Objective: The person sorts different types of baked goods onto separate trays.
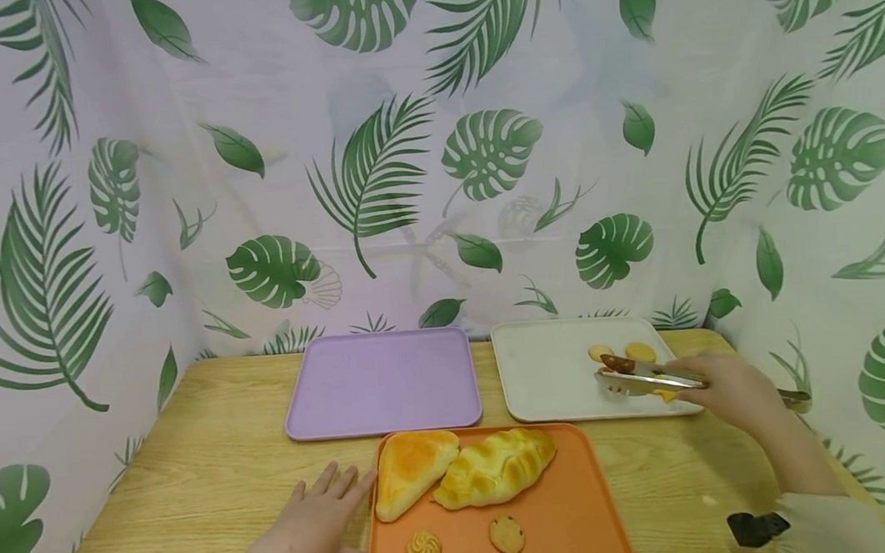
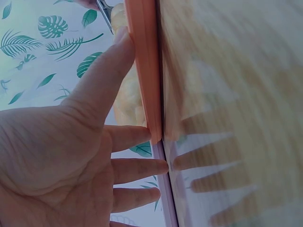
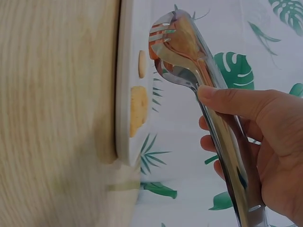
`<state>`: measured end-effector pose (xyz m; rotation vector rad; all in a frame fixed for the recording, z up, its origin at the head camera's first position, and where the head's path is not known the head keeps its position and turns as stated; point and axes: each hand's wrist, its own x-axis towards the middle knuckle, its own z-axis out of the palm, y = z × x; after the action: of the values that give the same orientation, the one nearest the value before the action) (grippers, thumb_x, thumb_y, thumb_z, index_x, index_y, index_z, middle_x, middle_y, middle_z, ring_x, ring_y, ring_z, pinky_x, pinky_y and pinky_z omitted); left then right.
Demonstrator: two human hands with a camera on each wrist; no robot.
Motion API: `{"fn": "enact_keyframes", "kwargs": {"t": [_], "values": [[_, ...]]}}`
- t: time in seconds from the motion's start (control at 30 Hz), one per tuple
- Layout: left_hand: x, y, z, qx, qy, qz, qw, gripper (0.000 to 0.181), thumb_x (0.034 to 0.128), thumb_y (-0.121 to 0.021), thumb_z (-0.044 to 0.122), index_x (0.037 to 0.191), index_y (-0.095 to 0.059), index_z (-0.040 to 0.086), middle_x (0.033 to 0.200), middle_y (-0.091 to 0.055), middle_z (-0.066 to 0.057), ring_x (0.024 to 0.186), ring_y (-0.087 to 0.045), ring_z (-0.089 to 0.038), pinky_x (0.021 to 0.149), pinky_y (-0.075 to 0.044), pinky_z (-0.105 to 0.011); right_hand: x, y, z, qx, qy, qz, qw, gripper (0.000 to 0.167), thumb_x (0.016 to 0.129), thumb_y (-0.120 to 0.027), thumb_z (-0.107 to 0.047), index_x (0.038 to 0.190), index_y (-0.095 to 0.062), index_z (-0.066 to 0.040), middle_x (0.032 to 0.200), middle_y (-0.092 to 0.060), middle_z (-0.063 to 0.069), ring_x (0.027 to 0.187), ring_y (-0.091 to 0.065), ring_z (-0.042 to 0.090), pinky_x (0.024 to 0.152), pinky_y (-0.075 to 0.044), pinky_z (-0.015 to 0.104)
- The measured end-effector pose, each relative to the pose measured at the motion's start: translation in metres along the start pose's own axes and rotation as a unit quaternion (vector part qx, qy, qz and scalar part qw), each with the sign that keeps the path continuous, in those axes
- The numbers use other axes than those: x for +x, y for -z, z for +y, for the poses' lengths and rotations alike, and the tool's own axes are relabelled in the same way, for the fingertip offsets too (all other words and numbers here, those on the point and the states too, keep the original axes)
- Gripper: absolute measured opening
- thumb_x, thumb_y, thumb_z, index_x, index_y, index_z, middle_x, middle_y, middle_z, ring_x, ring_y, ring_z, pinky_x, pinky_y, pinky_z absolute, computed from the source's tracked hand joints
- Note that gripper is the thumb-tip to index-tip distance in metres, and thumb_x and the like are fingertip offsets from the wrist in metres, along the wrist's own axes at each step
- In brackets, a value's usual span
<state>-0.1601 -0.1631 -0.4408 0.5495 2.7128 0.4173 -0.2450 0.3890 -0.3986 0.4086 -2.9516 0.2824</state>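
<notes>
metal tongs (image 1: 652, 380), squeezed in the right hand (image 1: 737, 390), could, i'd say, drop the brown piece (image 1: 618, 363) held over the white tray (image 1: 545, 371) onto its flat biscuits (image 1: 640, 352) if that slick grip slackens, while the left hand (image 1: 308, 521), fingers spread, touches the orange tray (image 1: 568, 529) of ridged bread (image 1: 498, 470) and a swirled cookie (image 1: 424, 550).

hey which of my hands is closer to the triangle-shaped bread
Left. Your left hand is at the edge of the orange tray, just left of the triangular bread; your right hand is well to its right, holding tongs over the white tray.
</notes>
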Motion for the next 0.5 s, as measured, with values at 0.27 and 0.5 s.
{"fn": "enact_keyframes", "kwargs": {"t": [0.27,0.5], "values": [[0.000,0.000,0.001,0.001,0.002,0.002,1.0000,0.111,0.0638,-0.078,0.060,0.153,-0.032,0.013,0.155,-0.035,-0.021,0.146,-0.021,-0.047,0.106,-0.021,-0.077,0.004,-0.012,0.007,-0.007,-0.015,-0.012,0.9998,0.042,0.082,-0.075,-0.022,0.119,-0.068,-0.004,0.116,-0.067,0.026,0.107,-0.059,0.049,0.083,-0.049,0.060],[0.000,0.001,0.001,0.008,0.007,-0.004,0.9999,0.112,0.0633,-0.077,0.061,0.153,-0.031,0.014,0.156,-0.033,-0.021,0.147,-0.021,-0.046,0.107,-0.021,-0.076,0.007,-0.017,0.010,-0.021,-0.028,-0.030,0.9989,0.046,0.082,-0.075,-0.025,0.122,-0.066,-0.004,0.123,-0.062,0.030,0.113,-0.054,0.053,0.085,-0.048,0.062]]}}
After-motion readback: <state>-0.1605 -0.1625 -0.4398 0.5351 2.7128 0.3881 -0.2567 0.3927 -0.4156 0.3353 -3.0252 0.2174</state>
